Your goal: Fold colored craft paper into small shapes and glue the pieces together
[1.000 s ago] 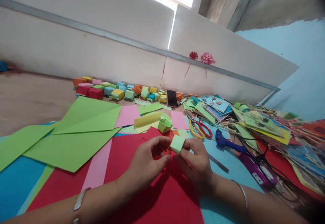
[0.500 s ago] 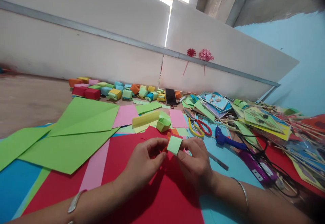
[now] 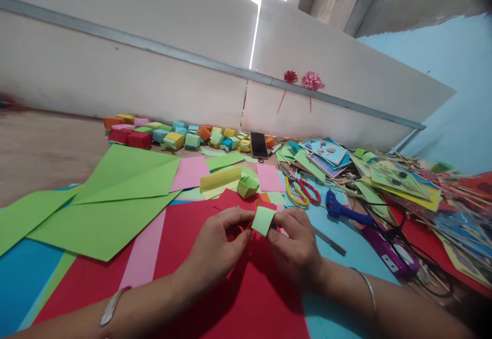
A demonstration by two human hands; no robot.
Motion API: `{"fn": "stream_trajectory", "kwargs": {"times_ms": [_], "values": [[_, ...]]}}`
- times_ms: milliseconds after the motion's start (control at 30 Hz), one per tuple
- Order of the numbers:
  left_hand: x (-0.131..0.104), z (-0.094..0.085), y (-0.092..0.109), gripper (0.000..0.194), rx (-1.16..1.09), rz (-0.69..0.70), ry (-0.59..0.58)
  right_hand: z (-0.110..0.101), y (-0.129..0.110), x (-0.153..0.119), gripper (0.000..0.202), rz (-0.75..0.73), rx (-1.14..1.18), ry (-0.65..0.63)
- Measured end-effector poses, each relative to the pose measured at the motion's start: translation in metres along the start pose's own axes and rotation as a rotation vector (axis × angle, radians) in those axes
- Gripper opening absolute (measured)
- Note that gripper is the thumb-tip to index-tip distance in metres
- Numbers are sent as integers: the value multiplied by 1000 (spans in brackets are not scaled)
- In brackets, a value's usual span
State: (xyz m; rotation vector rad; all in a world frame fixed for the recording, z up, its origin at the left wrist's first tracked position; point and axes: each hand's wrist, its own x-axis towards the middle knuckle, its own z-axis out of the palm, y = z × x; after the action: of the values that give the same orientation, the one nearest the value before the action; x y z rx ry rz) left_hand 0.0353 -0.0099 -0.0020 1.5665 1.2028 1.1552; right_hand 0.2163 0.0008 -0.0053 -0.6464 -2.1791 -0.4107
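Between my hands, above red paper point(image 3: 184, 272), is a small folded paper piece point(image 3: 263, 220) with a light green square face. A bit of orange shows at its left edge. My right hand point(image 3: 298, 244) pinches its right side between thumb and fingers. My left hand point(image 3: 223, 239) has thumb and fingertips closed on the orange left edge. The back of the piece is hidden by its face and my fingers. Just beyond stands a small green folded paper box point(image 3: 248, 182), beside a creased yellow paper strip point(image 3: 220, 181).
Large green sheets point(image 3: 115, 200) lie left. To the right are scissors point(image 3: 302, 190), a blue glue gun point(image 3: 346, 211), a grey metal strip point(image 3: 330, 241) and a purple power strip point(image 3: 390, 252) with black cables. Coloured paper boxes point(image 3: 175, 140) and a phone point(image 3: 259, 145) line the back.
The folded paper piece has shifted very slightly left between my fingers. Both hands keep nearly the same place and grip.
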Motion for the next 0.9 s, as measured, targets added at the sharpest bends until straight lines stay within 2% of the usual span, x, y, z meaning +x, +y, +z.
{"fn": "stream_trajectory", "kwargs": {"times_ms": [367, 667, 767, 900], "values": [[-4, -1, 8, 24, -173, -79, -69, 3, 3, -5, 19, 89, 95, -45], [-2, -4, 5, 17, -228, -82, -96, -1, 1, -3, 18, 62, 88, -31], [-1, -2, -1, 18, -351, -229, -62, -3, -1, 0, 19, 39, 74, -17], [-3, 2, -12, 30, -569, -400, -43, -3, -2, 2, 24, -10, 66, -22]]}}
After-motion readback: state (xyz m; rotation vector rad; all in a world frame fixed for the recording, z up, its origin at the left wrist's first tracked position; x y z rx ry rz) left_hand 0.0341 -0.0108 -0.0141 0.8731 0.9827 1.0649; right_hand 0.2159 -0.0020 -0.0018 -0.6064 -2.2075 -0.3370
